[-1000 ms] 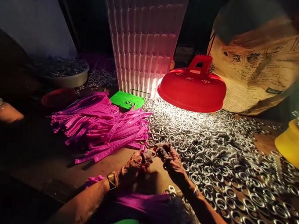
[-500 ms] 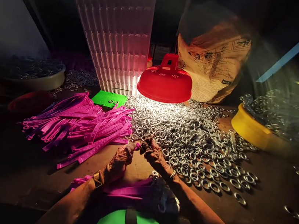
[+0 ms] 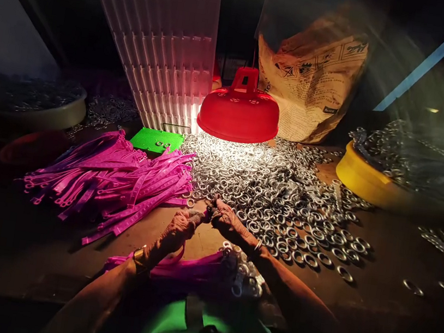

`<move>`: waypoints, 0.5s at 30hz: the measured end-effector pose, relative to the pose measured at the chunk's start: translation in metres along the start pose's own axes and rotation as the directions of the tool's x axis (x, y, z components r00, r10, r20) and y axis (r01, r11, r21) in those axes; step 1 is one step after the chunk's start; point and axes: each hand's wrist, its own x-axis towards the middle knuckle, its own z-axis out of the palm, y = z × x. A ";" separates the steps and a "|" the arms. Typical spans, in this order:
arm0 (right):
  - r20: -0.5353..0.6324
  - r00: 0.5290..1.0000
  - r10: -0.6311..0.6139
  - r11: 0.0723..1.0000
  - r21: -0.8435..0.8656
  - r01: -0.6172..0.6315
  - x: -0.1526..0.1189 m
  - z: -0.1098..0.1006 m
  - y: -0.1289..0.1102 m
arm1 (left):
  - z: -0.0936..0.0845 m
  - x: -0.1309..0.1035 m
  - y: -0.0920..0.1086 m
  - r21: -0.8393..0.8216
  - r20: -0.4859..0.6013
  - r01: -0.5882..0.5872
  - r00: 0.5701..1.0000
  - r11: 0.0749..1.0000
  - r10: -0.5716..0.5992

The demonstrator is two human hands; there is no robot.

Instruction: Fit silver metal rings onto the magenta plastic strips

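My left hand is closed around a magenta plastic strap, whose tail curves down below my palm. Its fingertips meet those of my right hand, which pinches at the strap's end; dark coverings on the fingers hide whatever else is held there. Just beyond both hands spreads a heap of silver metal rings. To the left lies a pile of loose magenta straps. Close to my body, below my wrists, is a bundle of magenta straps with silver rings at its right end.
A red lamp hangs low over the rings. Behind stand a ribbed translucent panel and a printed brown sack. A green perforated tray sits at the back left. A yellow tub full of metal rings is at right.
The view has shifted slightly, so the scene sits a little higher and further left. My two hands have come closer together at the fingertips, and the strap's end is now mostly covered.
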 end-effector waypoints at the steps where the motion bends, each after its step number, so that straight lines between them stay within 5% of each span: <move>1: 0.019 1.000 0.003 1.000 -0.005 -0.003 0.002 -0.001 0.000 | 0.001 0.001 0.000 0.047 -0.001 -0.011 1.000 0.999 0.011; 4: 0.009 1.000 0.011 1.000 -0.022 -0.011 0.006 -0.004 -0.002 | 0.005 0.002 0.005 0.138 -0.046 -0.018 0.999 0.990 0.025; 7: 0.010 0.998 -0.069 0.995 -0.077 0.069 0.004 -0.007 -0.011 | 0.008 0.006 0.020 0.150 -0.056 0.115 0.993 0.982 -0.108; 11: 0.118 0.989 -0.085 0.973 -0.203 0.107 -0.017 -0.014 -0.033 | 0.000 0.006 0.045 0.115 0.067 0.130 0.988 0.985 -0.139; 15: 0.140 0.990 -0.007 0.943 -0.327 0.053 -0.057 -0.009 -0.051 | -0.003 -0.010 0.062 0.258 0.241 0.099 0.957 0.961 -0.164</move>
